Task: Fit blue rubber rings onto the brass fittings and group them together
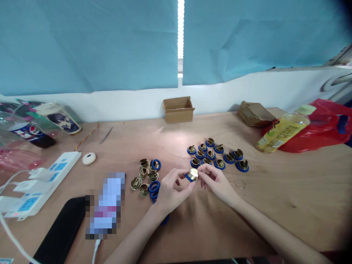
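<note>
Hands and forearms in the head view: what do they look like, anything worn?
Both arms are bare up to the bottom frame edge: no sleeves, gloves, watch or bracelets show. The left hand and right hand carry no visible rings. Fingers are slender; nails are too small to judge.

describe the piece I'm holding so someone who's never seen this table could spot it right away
On the wooden table, between two clusters of brass parts, the left hand and right hand meet. They pinch a brass piece with blue ring, the only one lifted off the table.
</note>
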The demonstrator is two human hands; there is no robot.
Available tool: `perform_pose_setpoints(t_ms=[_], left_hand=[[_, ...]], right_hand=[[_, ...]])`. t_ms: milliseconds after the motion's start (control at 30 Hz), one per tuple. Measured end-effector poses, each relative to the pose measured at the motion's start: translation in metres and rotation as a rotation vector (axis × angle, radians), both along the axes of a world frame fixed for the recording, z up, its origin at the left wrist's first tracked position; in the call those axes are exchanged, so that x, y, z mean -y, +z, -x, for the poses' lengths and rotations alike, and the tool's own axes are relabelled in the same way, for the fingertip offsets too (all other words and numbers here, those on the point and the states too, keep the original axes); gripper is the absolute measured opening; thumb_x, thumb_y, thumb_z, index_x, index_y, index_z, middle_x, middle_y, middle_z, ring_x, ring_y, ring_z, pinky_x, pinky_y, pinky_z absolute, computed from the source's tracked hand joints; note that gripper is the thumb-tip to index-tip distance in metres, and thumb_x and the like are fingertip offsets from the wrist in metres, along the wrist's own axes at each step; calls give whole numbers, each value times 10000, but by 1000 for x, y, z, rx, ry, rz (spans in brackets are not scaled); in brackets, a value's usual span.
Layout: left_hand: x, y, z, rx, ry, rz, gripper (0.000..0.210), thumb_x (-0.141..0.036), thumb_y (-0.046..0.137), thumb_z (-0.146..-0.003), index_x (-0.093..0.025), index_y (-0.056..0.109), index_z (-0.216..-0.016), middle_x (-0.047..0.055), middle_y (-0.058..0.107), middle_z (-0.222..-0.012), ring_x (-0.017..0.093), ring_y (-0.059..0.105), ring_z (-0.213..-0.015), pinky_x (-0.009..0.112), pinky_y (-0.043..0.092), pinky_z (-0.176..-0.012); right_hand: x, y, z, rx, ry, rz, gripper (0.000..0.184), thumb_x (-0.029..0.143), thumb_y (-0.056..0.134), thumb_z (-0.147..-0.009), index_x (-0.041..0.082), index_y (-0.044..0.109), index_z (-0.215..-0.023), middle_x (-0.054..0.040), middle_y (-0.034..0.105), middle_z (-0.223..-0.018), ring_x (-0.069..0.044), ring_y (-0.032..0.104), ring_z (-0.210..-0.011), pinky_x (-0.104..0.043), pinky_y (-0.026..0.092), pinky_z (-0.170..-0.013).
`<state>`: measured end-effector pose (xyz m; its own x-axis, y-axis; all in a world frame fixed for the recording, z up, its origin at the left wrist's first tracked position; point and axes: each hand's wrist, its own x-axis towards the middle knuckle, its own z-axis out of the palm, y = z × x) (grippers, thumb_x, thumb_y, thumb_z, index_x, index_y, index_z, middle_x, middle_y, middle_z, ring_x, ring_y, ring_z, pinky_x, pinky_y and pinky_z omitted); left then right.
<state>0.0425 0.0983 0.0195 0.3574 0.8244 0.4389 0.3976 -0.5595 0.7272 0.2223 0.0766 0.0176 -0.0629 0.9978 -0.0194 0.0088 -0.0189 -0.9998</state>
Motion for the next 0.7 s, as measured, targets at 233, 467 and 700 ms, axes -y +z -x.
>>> perform_pose_setpoints(t_ms=[233,467,700], left_hand=[[0,1,0,-18,18,-24,184,-229,651,-777,-179,636,-953,29,641,-800,135,571,-648,243,482,-583],[-1,-3,2,-31,-14,-69,218,-196,649,-769,-172,626,-984,29,631,-805,134,559,-648,248,482,-586],[-1,-7,3,-52,-57,-151,284,-197,640,-771,-174,609,-1053,48,651,-871,135,573,-670,243,507,-591]], right_hand=[[0,1,1,10,21,14,330,523,601,-835,195,570,-832,49,537,-581,-97,495,-466,-227,431,-455],[0,1,0,22,54,4,313,502,585,-856,192,559,-819,45,543,-580,-97,494,-474,-228,422,-461],[1,-1,1,18,56,4,307,496,597,-853,194,554,-817,49,550,-581,-98,500,-477,-227,418,-464]])
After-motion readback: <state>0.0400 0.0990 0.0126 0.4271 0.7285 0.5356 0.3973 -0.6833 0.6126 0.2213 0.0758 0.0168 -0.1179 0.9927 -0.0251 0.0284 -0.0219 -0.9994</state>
